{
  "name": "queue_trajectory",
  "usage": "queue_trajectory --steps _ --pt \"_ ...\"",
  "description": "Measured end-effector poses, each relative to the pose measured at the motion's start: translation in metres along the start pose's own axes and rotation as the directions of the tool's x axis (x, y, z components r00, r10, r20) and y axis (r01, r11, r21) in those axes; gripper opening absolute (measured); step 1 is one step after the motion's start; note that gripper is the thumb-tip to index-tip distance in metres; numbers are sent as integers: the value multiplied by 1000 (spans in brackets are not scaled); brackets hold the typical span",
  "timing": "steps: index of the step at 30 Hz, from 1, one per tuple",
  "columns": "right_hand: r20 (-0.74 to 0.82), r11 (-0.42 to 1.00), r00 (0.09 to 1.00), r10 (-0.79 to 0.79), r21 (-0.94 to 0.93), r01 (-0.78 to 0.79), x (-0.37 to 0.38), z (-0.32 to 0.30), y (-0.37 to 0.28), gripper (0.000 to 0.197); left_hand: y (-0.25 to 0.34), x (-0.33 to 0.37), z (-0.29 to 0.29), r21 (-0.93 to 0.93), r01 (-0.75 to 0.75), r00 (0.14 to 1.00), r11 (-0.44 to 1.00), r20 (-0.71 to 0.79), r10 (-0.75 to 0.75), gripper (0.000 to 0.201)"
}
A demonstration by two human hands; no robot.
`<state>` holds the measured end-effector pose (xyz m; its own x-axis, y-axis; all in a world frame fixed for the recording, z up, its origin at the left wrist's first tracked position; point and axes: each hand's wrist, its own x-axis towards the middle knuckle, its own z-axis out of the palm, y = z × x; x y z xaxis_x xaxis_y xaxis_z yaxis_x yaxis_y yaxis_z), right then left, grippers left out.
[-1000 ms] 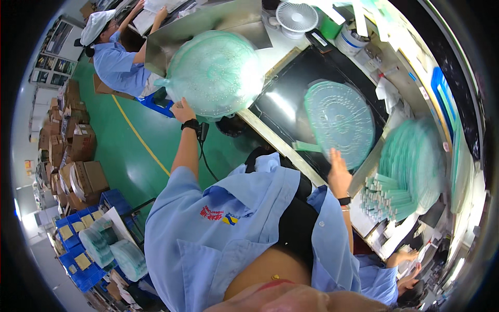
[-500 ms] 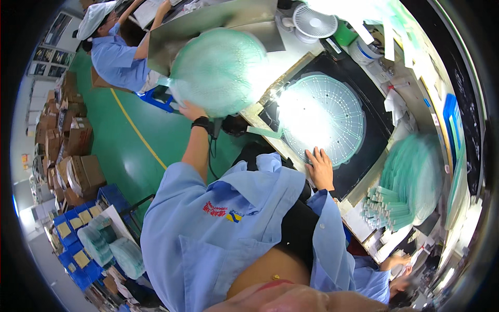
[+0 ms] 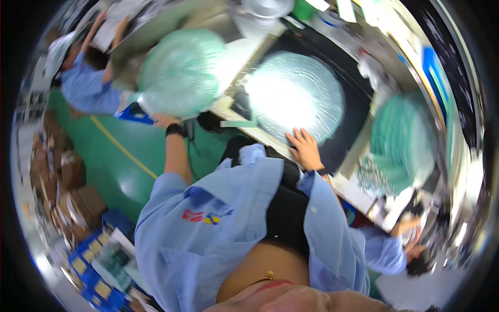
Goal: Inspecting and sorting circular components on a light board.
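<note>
My left hand [image 3: 165, 120] is closed at the near rim of a round translucent green sheet [image 3: 179, 73], its fingertips blurred and partly hidden. That sheet lies before a metal panel, a small tab sticking out at its left. My right hand [image 3: 304, 148], fingers spread, rests flat on the near edge of a second round sheet [image 3: 330, 99], pale and dotted with fine lines. Bright light washes out this sheet's left half. Beneath it is a black work surface [image 3: 356, 109]. A narrow green strip [image 3: 238, 124] juts from its left side over the table edge.
Several round green sheets are stacked [image 3: 403, 140] at the right. A white fan [image 3: 267, 6] stands at the back. Co-workers in blue sit at far left [image 3: 88, 86] and lower right [image 3: 384, 252]. Cardboard boxes [image 3: 83, 205] and blue crates [image 3: 91, 265] line the left.
The whole view has swung, so the bench and sheets appear farther left and somewhat turned. Both hands keep roughly their places at the two round sheets.
</note>
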<state>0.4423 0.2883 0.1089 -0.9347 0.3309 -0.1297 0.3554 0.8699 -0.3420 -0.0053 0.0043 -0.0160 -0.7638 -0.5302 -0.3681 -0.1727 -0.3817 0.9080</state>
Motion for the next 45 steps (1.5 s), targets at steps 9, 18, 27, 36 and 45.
queue_trajectory --steps 9,18,27,36,45 --pt "-131 957 988 87 286 -47 -35 -59 39 41 -30 -123 -132 799 298 613 523 259 -746 52" --pt "-539 813 641 547 158 -561 -233 -231 192 37 -22 -264 -125 855 -342 139 391 457 -878 54" --pt "-408 616 689 599 -315 -722 -317 -241 317 104 -50 -328 -81 929 -205 325 307 361 -874 92" --pt "-358 625 667 653 -244 -742 -322 -228 296 89 -63 -345 -80 900 -115 409 421 429 -805 87" --pt "-301 751 752 586 -145 -644 -237 -192 132 49 -19 -305 -94 630 -206 446 748 741 -501 39"
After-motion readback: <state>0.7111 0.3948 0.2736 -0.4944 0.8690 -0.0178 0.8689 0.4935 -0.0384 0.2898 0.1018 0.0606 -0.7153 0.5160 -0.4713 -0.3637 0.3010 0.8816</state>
